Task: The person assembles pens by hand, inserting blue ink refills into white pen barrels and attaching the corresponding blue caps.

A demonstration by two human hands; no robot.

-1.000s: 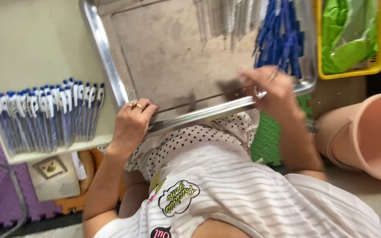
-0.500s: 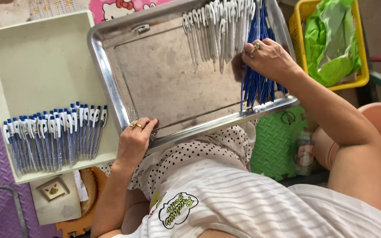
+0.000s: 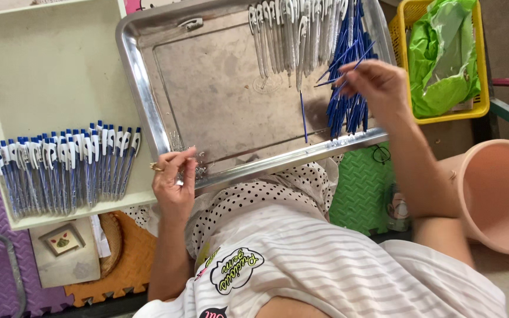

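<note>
A steel tray (image 3: 219, 106) rests across my lap. My right hand (image 3: 378, 85) hovers over a pile of thin blue pen refills (image 3: 349, 115) at the tray's right side and pinches a few of them. One loose refill (image 3: 303, 118) lies alone on the tray. A row of white pen barrels (image 3: 290, 29) lies along the far edge. My left hand (image 3: 175, 179), with a ring, sits at the tray's near left corner, fingers pinched on a small heap of metal springs (image 3: 198, 171).
A white tray (image 3: 48, 70) on the left holds a row of assembled blue and white pens (image 3: 66, 168). A yellow basket (image 3: 485, 70) with a green bag stands at the right. A pink bucket (image 3: 496, 194) is beside my right arm. Foam mats (image 3: 360, 188) cover the floor.
My right hand went from the tray's front rim up to the blue refills and took hold of a few. My left hand shifted from the rim onto the springs.
</note>
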